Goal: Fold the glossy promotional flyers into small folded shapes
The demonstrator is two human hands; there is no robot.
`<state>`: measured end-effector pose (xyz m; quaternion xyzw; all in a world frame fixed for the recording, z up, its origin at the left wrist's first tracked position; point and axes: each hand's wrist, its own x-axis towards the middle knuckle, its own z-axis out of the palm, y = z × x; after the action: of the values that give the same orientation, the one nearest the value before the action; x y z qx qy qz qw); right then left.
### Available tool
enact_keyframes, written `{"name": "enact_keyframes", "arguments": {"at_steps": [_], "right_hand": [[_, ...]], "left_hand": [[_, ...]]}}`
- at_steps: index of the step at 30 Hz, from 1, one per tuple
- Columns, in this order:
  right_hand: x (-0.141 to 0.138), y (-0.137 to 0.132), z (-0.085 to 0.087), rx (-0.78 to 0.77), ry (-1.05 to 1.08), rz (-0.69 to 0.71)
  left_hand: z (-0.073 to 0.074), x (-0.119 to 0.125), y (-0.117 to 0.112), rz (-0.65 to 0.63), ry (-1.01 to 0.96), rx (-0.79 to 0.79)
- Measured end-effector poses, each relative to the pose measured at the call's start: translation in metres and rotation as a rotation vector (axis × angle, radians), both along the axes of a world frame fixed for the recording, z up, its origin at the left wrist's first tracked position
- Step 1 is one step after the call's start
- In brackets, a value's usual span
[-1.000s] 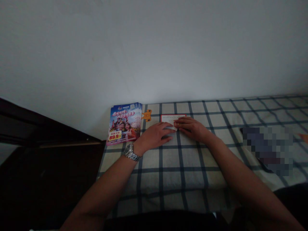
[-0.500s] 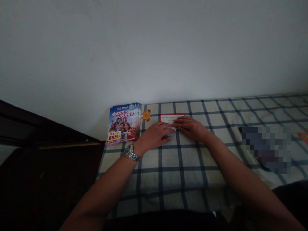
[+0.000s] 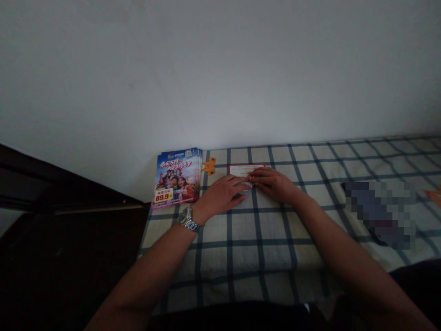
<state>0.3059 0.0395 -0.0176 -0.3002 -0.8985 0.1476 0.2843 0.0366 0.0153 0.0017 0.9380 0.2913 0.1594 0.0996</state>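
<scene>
A white paper sheet with a red border and small print lies on the checked cloth, its near part covered by my hands. My left hand, a metal watch on its wrist, has its fingertips on the sheet's near left part, with the thumb lower down. From the other side my right hand closes its bent fingers on the near right part. The fingertips of both hands meet around the middle of the near edge, where a small white corner shows below them. The exact fold of the paper is hidden.
A stack of colourful flyers lies left of my hands. The checked cloth reaches back to a pale wall. A dark pixelated object lies at the right. An orange bear figure shows beside the flyers.
The sheet's far part looks slightly lower and flatter than before. Both hands stay in nearly the same place, with only tiny finger shifts.
</scene>
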Motion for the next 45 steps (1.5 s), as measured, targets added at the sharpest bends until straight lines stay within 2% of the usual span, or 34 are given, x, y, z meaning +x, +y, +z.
{"name": "enact_keyframes", "arguments": {"at_steps": [22,35,45], "right_hand": [[0.000,0.000,-0.002,-0.001,0.041,0.015],[-0.003,0.000,-0.006,0.022,0.039,-0.037],[-0.010,-0.005,-0.005,0.058,0.045,-0.090]], "left_hand": [[-0.005,0.000,-0.001,-0.031,-0.045,-0.035],[0.004,0.000,-0.006,-0.020,-0.002,-0.029],[0.004,0.003,-0.008,0.003,0.015,-0.037]]}}
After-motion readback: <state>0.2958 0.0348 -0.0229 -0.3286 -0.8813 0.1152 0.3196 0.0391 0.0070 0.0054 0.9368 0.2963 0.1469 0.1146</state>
